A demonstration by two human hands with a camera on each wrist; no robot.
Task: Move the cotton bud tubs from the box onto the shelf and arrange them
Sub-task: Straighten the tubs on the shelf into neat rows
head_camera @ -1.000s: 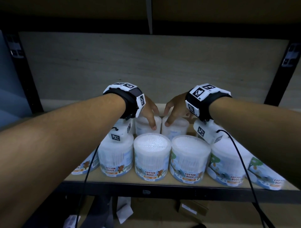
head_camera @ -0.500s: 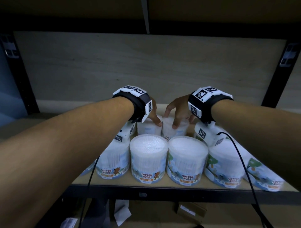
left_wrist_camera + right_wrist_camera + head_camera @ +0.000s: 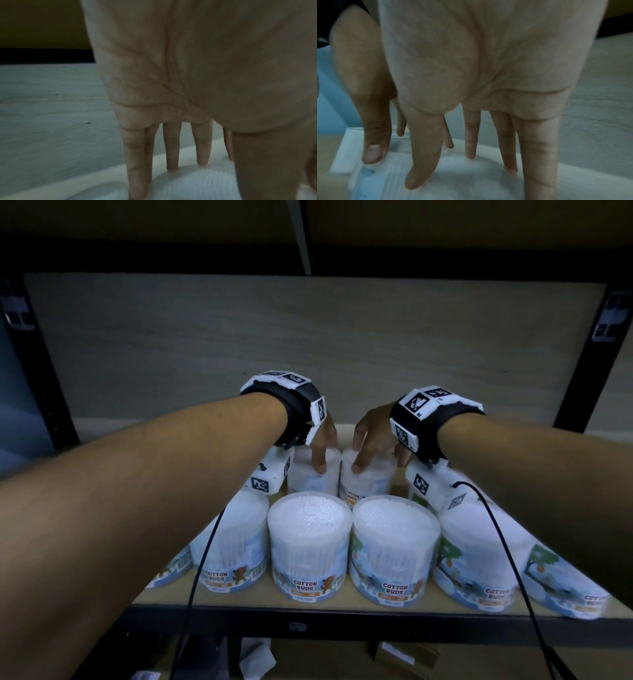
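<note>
**Both hands on the two rear tubs, second row of the shelf**

I see both hands reaching over the front row to the back of the shelf [image 3: 239,599]. My left hand [image 3: 323,440] grips the left rear tub [image 3: 310,477] from above: in the left wrist view its fingers [image 3: 171,147] run down past the far rim of the lid while the thumb comes down the near side. My right hand [image 3: 371,433] grips the right rear tub [image 3: 368,484] the same way; its fingers [image 3: 506,135] drop over the far rim and the thumb sits on the near edge of the lid. Both tubs stand upright, and they are just beside each other or touching; I cannot tell which.

The front row of tubs [image 3: 310,542] stands at the front edge of the shelf, the tubs just beside one another, with only a narrow strip of board showing before the black front rail [image 3: 342,625]. The rear tubs stand directly behind the two middle front tubs.

Behind the rear tubs the board runs bare to the back panel [image 3: 308,344]. Black uprights [image 3: 579,354] bound the bay at both sides. Wrist cables [image 3: 507,549] hang down across the front row.
</note>
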